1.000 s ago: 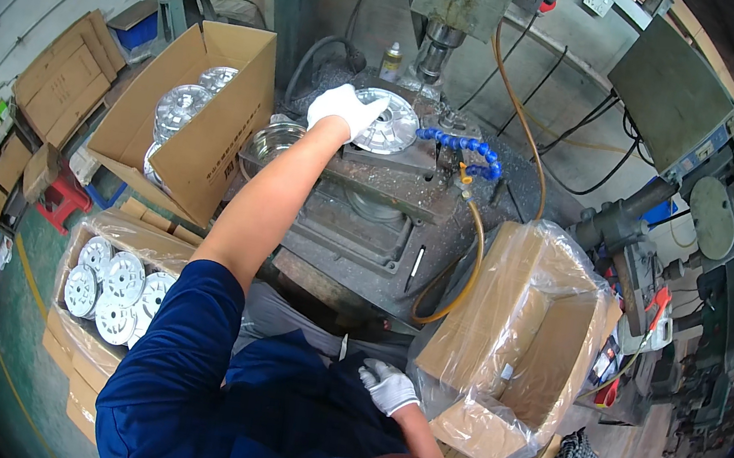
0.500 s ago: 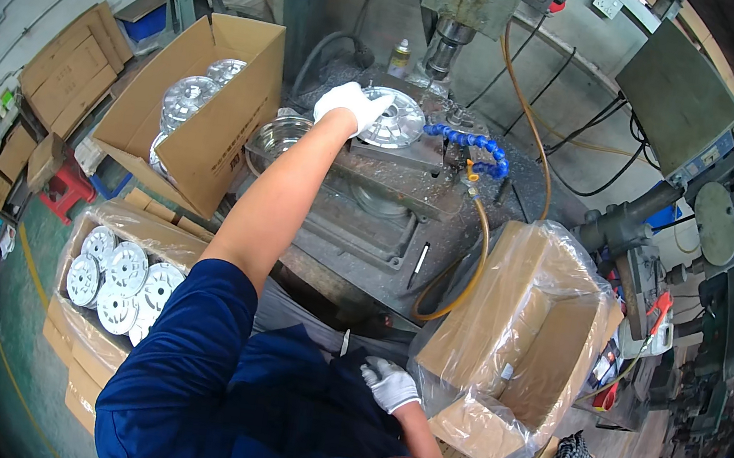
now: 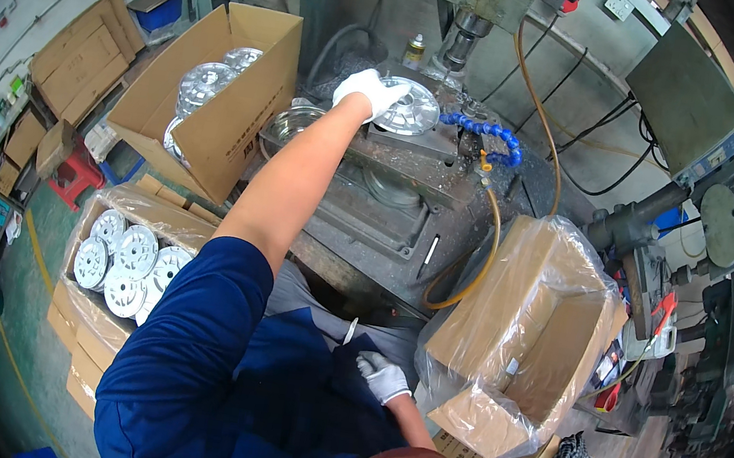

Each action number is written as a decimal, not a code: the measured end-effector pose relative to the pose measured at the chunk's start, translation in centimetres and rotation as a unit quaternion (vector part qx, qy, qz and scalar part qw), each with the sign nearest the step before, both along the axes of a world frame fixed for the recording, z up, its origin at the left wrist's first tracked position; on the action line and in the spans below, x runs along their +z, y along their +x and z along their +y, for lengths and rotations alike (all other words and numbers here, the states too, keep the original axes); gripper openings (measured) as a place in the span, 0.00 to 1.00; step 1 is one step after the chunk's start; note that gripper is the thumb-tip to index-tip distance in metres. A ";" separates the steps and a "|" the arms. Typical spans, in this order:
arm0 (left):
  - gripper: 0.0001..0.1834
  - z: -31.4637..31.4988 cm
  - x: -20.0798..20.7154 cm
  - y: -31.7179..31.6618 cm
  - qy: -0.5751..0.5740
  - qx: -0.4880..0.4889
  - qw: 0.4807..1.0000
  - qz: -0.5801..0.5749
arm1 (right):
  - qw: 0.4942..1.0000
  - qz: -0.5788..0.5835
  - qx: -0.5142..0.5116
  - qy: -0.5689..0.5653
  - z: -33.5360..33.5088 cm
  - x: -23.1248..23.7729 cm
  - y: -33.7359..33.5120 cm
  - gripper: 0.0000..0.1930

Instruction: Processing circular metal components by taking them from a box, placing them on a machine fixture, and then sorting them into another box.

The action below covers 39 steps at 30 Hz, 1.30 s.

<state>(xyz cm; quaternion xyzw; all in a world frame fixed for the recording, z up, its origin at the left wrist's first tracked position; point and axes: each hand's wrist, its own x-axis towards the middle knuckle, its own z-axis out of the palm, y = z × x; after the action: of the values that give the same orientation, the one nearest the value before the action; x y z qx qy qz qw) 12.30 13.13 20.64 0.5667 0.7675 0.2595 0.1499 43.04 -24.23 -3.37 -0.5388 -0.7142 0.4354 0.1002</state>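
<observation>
My left hand [image 3: 368, 90], in a white glove, reaches far forward and grips a round silver metal disc [image 3: 410, 110] that lies on the machine's work table [image 3: 409, 188], under the drill spindle [image 3: 461, 42]. A blue segmented coolant hose [image 3: 482, 131] ends just right of the disc. My right hand [image 3: 384, 378], also gloved, rests low by my lap on blue fabric, fingers curled and holding nothing that I can see.
An open cardboard box [image 3: 215, 116] with shiny discs stands left of the machine. A plastic-lined box [image 3: 127, 258] of similar discs sits at lower left. A plastic-lined cardboard box [image 3: 529, 334] is at right. A metal bowl [image 3: 283, 125] sits beside the table.
My left hand has stayed on the disc under the spindle, and my right hand has stayed by my lap. Only the view has shifted slightly.
</observation>
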 end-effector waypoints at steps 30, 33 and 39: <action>0.45 -0.7 0.8 0.4 -0.040 0.008 0.999 -0.011 | 0.991 -0.047 -0.127 0.018 0.5 -5.6 0.4 0.20; 0.46 -0.4 0.4 0.4 -0.033 0.009 0.999 -0.001 | 0.990 -0.041 -0.135 0.013 0.5 -5.7 0.5 0.20; 0.46 0.0 -0.1 0.1 -0.029 0.004 1.000 0.006 | 0.991 -0.042 -0.127 0.017 0.5 -5.5 0.6 0.20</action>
<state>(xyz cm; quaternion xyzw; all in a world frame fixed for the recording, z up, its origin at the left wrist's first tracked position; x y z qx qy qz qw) 12.44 13.15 20.58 0.5606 0.7777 0.2344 0.1611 43.61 -23.76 -8.83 -0.6408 -0.6510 0.3843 0.1339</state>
